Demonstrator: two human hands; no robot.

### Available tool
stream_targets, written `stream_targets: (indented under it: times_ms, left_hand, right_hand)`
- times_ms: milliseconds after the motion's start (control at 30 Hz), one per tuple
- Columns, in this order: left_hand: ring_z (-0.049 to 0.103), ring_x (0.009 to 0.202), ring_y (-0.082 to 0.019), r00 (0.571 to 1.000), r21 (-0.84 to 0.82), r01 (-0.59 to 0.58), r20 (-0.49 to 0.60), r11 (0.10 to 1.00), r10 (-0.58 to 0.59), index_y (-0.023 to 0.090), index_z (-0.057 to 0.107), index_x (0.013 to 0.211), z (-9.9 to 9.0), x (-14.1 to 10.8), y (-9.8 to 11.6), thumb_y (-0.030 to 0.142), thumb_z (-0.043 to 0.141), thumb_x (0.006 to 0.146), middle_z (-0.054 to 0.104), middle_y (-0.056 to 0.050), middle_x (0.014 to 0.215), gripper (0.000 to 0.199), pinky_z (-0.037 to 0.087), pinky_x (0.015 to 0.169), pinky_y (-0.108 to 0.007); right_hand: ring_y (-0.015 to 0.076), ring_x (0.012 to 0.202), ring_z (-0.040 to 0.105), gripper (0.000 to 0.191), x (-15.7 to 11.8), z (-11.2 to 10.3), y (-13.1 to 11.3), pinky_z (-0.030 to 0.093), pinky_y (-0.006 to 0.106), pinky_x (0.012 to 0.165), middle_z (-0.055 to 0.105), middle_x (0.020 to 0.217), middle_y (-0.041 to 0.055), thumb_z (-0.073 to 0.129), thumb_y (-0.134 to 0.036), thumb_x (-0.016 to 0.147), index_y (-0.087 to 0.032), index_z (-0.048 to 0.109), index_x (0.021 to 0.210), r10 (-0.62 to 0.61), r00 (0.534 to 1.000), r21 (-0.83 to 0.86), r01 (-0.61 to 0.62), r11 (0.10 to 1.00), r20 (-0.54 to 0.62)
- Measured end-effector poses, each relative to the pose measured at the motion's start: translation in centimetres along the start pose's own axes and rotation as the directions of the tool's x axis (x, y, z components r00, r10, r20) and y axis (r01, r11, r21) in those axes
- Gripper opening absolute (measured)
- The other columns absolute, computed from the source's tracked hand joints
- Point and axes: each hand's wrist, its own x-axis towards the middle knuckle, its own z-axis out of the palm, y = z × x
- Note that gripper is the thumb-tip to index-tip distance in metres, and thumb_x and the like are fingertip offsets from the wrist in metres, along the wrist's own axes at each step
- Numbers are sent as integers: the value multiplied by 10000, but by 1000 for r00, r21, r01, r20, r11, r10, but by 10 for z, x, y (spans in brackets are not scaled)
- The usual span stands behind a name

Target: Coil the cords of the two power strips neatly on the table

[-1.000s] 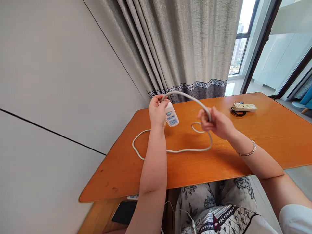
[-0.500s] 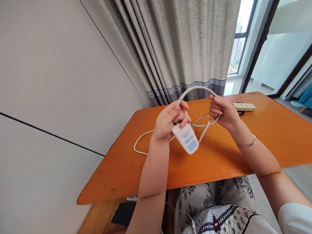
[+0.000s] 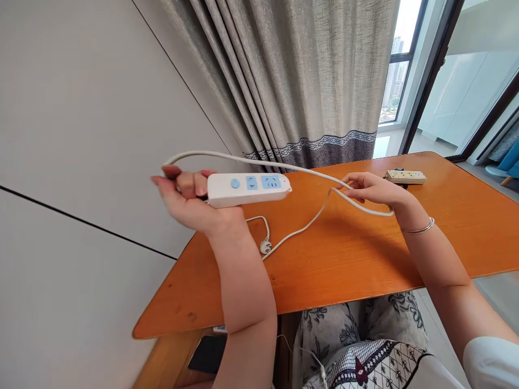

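My left hand (image 3: 188, 194) is closed around the cord end of a white power strip (image 3: 249, 189), which has light-blue sockets facing up. The strip is held level above the table's left part. From the left hand its white cord (image 3: 284, 166) arches across to the right. My right hand (image 3: 367, 189) has the cord between its thumb and bent fingers, and a loop hangs by its wrist. Below, the cord runs down to the wooden table (image 3: 324, 270). A white plug (image 3: 265, 247) lies there near my left forearm.
A second, cream power strip (image 3: 405, 177) with a dark cord lies at the table's back right. Grey curtains (image 3: 308, 81) hang behind the table, and a pale wall panel (image 3: 81, 135) borders its left. A dark phone (image 3: 208, 354) rests on a lower wooden surface.
My left hand has swung left with the power strip, turning it from pointing down to level. The cord now stretches wider between my hands. My right hand's fingers have loosened and extended.
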Motion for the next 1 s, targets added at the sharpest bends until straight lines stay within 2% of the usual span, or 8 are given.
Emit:
stream_targets:
  times_ms: [67,133,267,433,633,767,900,1000]
  left_hand:
    - [176,419,-88,954,-68,-232,-211,970,213,253,461,859,-17,13,1,579,451,987,55,86,579,350,419,639,-120]
    - [220,443,-88,922,-34,-283,-286,959,262,258,443,853,-30,21,2,563,486,961,87,82,606,327,443,709,-119]
    - [150,467,-109,931,4,-264,-258,965,256,265,427,872,-31,20,1,554,500,921,51,66,655,302,443,729,-126]
    - [180,463,-68,907,-43,-289,-333,956,259,220,389,757,-2,0,9,529,452,985,129,68,673,390,413,633,-139]
    - [152,399,-58,965,-75,-202,-184,977,185,207,539,755,19,-15,20,612,284,1034,57,74,593,554,342,516,-146]
    - [113,354,-56,998,-133,65,25,989,-63,191,589,688,31,-28,25,569,248,1070,52,92,504,637,374,504,-164]
    - [113,329,-63,918,-51,325,254,944,-303,174,630,666,44,-48,18,416,192,1102,87,100,449,664,427,508,-190]
    - [201,320,-61,850,66,387,361,920,-383,182,632,694,49,-62,7,375,377,1077,151,101,446,499,459,526,-212]
  right_hand:
    - [83,507,449,244,0,-13,8,330,237,471,540,580,-49,759,-430,831,-195,694,837,24,989,-136,-44,990,-147]
    - [89,512,422,278,0,-22,14,300,257,486,533,579,-34,714,-449,866,-201,671,748,32,964,-250,-101,963,-264]
    - [145,599,485,224,2,-27,18,351,310,579,586,655,15,669,-350,881,-211,645,707,-23,930,-536,-191,822,-367]
    - [243,817,588,128,-1,-30,23,444,375,692,646,928,96,624,-321,898,-233,663,814,-235,843,-704,-216,677,-484]
    - [265,874,622,172,13,-34,50,501,418,810,656,909,98,553,-351,950,-229,664,905,-269,704,-606,-281,744,-657]
    - [275,1004,669,361,26,-19,64,536,477,924,638,1236,164,574,-357,915,-185,639,1226,-162,801,-489,-179,854,-576]
    - [328,1389,502,831,23,14,45,445,538,1128,399,1589,167,735,-452,809,-252,395,1541,-194,946,-344,98,934,-258]
    - [287,1518,356,864,14,44,19,334,515,1237,337,1662,98,733,-524,830,-320,333,1569,-286,958,-96,286,953,18]
